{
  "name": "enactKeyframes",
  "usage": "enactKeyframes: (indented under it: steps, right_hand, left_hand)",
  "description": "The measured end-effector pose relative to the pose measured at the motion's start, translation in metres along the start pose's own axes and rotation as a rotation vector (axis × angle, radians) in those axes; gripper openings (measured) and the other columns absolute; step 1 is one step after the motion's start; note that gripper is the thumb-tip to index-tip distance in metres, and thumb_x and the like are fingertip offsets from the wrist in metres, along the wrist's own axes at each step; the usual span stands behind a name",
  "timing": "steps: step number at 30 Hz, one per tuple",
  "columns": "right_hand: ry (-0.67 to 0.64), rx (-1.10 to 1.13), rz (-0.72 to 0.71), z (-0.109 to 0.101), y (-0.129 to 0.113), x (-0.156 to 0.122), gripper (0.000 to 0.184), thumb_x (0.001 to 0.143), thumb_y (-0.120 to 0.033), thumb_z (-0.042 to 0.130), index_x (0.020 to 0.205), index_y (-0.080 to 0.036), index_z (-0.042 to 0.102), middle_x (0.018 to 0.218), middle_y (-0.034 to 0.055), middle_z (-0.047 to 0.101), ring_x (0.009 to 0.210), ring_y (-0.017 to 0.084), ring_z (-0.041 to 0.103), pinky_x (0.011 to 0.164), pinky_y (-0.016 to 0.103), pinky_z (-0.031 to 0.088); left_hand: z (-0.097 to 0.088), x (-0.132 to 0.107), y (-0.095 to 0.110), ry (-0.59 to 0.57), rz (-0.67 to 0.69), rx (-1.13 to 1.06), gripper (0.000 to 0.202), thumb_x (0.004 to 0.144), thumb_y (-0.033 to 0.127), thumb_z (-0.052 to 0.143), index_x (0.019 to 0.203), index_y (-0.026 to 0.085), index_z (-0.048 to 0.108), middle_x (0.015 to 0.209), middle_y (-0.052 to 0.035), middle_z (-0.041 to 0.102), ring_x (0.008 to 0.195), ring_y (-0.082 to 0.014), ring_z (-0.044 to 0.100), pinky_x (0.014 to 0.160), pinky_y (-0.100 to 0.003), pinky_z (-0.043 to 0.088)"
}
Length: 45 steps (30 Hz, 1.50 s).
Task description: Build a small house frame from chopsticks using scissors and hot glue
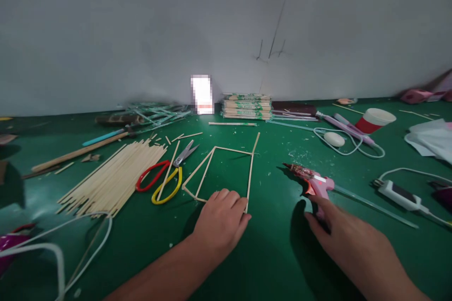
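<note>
My left hand point(222, 218) is closed over the near side of a flat frame of thin wooden sticks point(250, 174), fingers pinching near its right corner. The frame lies on the table and has a slanted stick inside its left part; my hand hides some of the near edge. To the right, my right hand point(348, 240) is around the handle of a pink hot glue gun point(319, 182), thumb and index finger on either side. The gun's dark nozzle points left, and a clear glue stick point(376, 206) sticks out of its back.
Scissors point(169, 178) with red and yellow handles lie left of the frame, beside a spread of loose sticks point(113, 176). Wrapped stick bundles point(247, 107) stand against the grey partition point(141, 33). A paper cup point(376, 120), a white cable point(342, 150) and a power plug block point(400, 196) are at right.
</note>
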State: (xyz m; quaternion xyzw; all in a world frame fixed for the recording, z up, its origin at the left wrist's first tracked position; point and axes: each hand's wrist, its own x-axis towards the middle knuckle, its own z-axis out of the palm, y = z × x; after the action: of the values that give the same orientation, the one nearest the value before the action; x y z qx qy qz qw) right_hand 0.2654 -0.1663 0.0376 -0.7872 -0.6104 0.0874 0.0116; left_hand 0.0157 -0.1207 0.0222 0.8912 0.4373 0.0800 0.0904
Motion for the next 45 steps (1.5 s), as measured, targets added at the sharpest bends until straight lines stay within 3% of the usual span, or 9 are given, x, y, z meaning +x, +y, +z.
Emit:
enactKeyframes:
  steps: [5,9,15,19,23,32,37,42,45]
  right_hand:
    - [-0.019,-0.1,-0.046,0.007,0.01,0.017,0.035,0.088,-0.027,0.037,0.117,-0.025,0.058,0.104,0.0051,0.072,0.078,0.026,0.069,0.053,0.033,0.046]
    - [0.026,-0.137,-0.031,-0.002,0.01,0.033,0.033,0.09,-0.027,0.036,0.112,-0.023,0.061,0.104,0.0065,0.071,0.081,0.026,0.069,0.052,0.032,0.045]
    - [0.042,-0.054,-0.148,-0.023,-0.031,0.049,0.034,0.086,-0.038,0.045,0.113,-0.026,0.062,0.093,0.005,0.072,0.073,0.024,0.067,0.054,0.03,0.041]
    - [0.001,0.029,-0.261,-0.017,-0.062,0.072,0.045,0.083,-0.028,0.048,0.127,-0.02,0.054,0.093,0.0094,0.072,0.08,0.028,0.067,0.059,0.033,0.042]
    - [-0.006,0.087,-0.299,-0.002,-0.076,0.093,0.045,0.081,-0.025,0.049,0.126,-0.023,0.056,0.09,0.0102,0.072,0.081,0.029,0.066,0.058,0.032,0.041]
    - [0.033,0.392,-0.387,0.007,-0.07,0.094,0.025,0.082,-0.024,0.048,0.089,-0.023,0.072,0.091,0.0062,0.072,0.084,0.022,0.065,0.07,0.03,0.045]
    - [0.052,0.648,-0.346,0.011,-0.067,0.095,0.028,0.084,-0.03,0.046,0.088,-0.02,0.071,0.075,0.0036,0.071,0.06,0.015,0.063,0.058,0.026,0.047]
    - [0.127,0.848,-0.223,0.008,-0.06,0.098,0.05,0.092,-0.036,0.023,0.097,-0.01,0.065,0.074,0.0088,0.067,0.052,0.014,0.061,0.049,0.026,0.048]
    - [0.122,0.799,-0.241,0.007,-0.058,0.098,0.033,0.084,-0.029,0.042,0.093,-0.012,0.068,0.082,0.01,0.068,0.059,0.017,0.063,0.057,0.03,0.051]
  left_hand:
    - [-0.002,-0.001,0.001,0.013,-0.023,-0.014,0.02,0.088,0.019,0.046,0.1,0.019,0.061,0.089,-0.0055,0.06,0.082,-0.0205,0.052,0.073,-0.036,0.041]
    - [-0.005,-0.008,0.002,-0.004,-0.074,-0.039,0.022,0.082,0.014,0.048,0.098,0.018,0.062,0.089,-0.0056,0.06,0.084,-0.0208,0.051,0.074,-0.037,0.042]
    - [-0.01,-0.008,-0.002,-0.015,-0.095,0.057,0.037,0.081,0.014,0.047,0.117,0.016,0.056,0.09,-0.0074,0.06,0.084,-0.0232,0.051,0.078,-0.041,0.041]
    - [-0.014,-0.002,-0.005,-0.065,-0.098,0.097,0.026,0.089,0.02,0.04,0.1,0.016,0.063,0.086,-0.008,0.061,0.081,-0.0236,0.053,0.072,-0.04,0.041]
    - [-0.016,-0.002,-0.008,-0.092,-0.12,0.094,0.024,0.086,0.014,0.04,0.089,0.016,0.064,0.081,-0.0067,0.06,0.077,-0.0219,0.054,0.07,-0.038,0.041]
    - [-0.023,-0.007,-0.013,0.044,-0.218,-0.014,0.024,0.082,0.016,0.043,0.098,0.019,0.06,0.085,-0.0047,0.058,0.075,-0.0197,0.052,0.066,-0.032,0.039]
    - [-0.023,-0.006,-0.017,0.044,-0.173,-0.076,0.031,0.095,0.03,0.032,0.109,0.023,0.058,0.085,-0.0034,0.061,0.072,-0.0172,0.056,0.064,-0.029,0.04]
    - [-0.022,-0.006,-0.019,0.062,-0.188,-0.081,0.032,0.096,0.03,0.032,0.11,0.022,0.059,0.085,-0.0031,0.062,0.072,-0.0162,0.057,0.063,-0.028,0.041]
    - [-0.022,-0.007,-0.022,0.137,-0.178,-0.082,0.031,0.096,0.03,0.033,0.113,0.022,0.057,0.084,-0.003,0.062,0.071,-0.0156,0.057,0.064,-0.028,0.041]
